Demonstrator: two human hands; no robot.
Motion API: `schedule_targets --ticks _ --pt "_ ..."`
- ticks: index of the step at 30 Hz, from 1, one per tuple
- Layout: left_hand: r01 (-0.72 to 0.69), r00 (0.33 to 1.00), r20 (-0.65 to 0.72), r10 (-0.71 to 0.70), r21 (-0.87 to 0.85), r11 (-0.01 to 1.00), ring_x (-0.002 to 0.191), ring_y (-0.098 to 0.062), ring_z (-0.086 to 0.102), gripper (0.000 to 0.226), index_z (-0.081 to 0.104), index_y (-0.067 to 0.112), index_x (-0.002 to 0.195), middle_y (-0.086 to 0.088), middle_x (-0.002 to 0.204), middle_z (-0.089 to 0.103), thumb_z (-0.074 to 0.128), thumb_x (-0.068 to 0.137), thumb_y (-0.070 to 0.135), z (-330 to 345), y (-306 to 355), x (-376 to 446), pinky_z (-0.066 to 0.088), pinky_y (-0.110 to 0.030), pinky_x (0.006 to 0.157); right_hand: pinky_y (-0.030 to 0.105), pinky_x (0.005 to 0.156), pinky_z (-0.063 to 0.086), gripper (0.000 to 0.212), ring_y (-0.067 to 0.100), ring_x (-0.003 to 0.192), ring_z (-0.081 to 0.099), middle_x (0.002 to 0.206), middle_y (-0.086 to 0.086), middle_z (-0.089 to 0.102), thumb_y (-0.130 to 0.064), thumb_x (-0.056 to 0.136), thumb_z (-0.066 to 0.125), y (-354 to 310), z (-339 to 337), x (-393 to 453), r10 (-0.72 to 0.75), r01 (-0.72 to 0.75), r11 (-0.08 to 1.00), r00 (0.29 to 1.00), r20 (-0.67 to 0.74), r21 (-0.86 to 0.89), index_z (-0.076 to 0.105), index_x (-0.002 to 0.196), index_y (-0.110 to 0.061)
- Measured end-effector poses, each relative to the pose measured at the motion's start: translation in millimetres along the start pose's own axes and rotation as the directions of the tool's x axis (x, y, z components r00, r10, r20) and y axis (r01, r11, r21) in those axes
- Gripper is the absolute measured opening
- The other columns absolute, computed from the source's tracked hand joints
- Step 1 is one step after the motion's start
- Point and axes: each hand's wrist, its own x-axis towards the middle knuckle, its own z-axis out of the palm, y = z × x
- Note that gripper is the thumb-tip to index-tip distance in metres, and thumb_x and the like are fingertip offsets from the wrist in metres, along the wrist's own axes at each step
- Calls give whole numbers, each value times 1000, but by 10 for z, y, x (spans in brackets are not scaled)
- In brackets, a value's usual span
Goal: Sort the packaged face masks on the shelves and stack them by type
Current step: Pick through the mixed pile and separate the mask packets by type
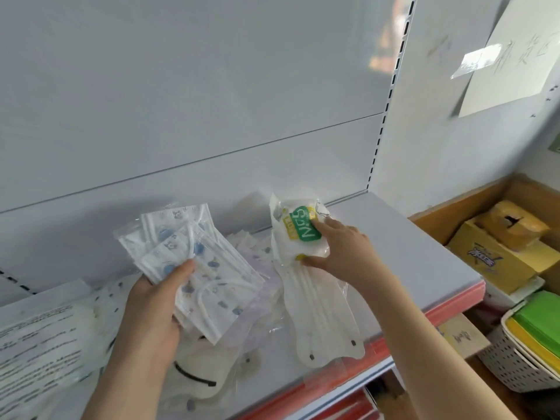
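While the left hand [151, 301] clutches the printed masks [194, 268] as one type, the right hand [339, 253] pinches an N95 pack [298, 234], likely to stack it apart.

Printed sheet [33, 338] at lower left is blurred and cut by the frame edge — text illegible — and the taped note [512, 53] is likewise cropped.

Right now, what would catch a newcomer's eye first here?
The green N95 label on a white mask packet, pinched in the right hand at mid-shelf. Left of it, the left hand holds a fan of blue-printed mask packets. A bright green and yellow stack sits in a basket at far right.
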Motion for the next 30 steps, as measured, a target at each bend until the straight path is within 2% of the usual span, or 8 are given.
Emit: schedule_targets --ticks 3,6,12,17,21,24,28,30 --pt "19 1000 2 -19 4 1000 88 -16 77 30 71 24 117 2 101 79 67 93 6 -22 -30 22 56 -38 77 36 91 49 61 25 118 59 132 0 63 -56 83 70 187 -13 25 100 -62 965 985 -141 254 58 137 -31" --pt "15 1000 -8 -15 -2 1000 89 -16 77 33 70 23 120 0 105 79 66 93 5 -75 -45 51 56 -37 76 35 75 50 34 25 93 65 106 2 73 -49 91 64 373 -53 -21 239 -112 915 925 -296 389 74 110 -24" --pt "8 1000 -8 -8 0 1000 89 -17 77 30 71 26 114 2 101 79 68 92 5 -151 -59 89 56 -38 76 40 66 56 39 27 80 64 91 4 71 -52 96 56 522 -158 -89 379 -233 906 821 -427 354 72 95 -17" --pt "9 1000 -13 -9 -4 1000 93 -18 76 34 70 22 123 0 108 78 68 93 7 -251 -31 86 56 -37 75 43 69 59 62 26 62 68 58 3 69 -43 102 39 491 -142 -57 592 -434 774 755 -282 461 70 60 -10" --pt "-3 1000 -14 3 -23 1000 100 -20 74 39 68 24 129 0 113 77 67 93 7 -347 -8 75 56 -38 79 27 73 53 39 23 72 68 64 1 71 -25 94 49 111 27 -58 322 -254 842 945 -65 476 72 68 -8" --pt "-4 1000 -24 3 -41 999 100 -20 74 40 67 22 130 -1 115 76 66 93 7 -389 5 75 56 -37 77 29 62 41 26 27 81 59 79 2 65 -32 89 57 -361 174 -38 83 -42 950 989 -120 308 65 80 -10" --pt "-5 999 -51 3 -51 999 92 -16 76 37 69 22 127 0 108 78 67 93 8 -465 44 59 57 -35 72 38 91 44 68 31 115 54 119 9 62 -70 88 49 -835 218 77 -56 57 997 998 -26 43 61 114 -9" --pt "-10 997 -72 6 -61 998 85 -13 77 31 71 23 120 2 102 79 67 93 7 -525 68 63 60 -31 63 37 96 41 69 32 122 52 127 14 59 -65 95 39 -1069 266 109 -118 113 992 988 104 52 55 125 -5"
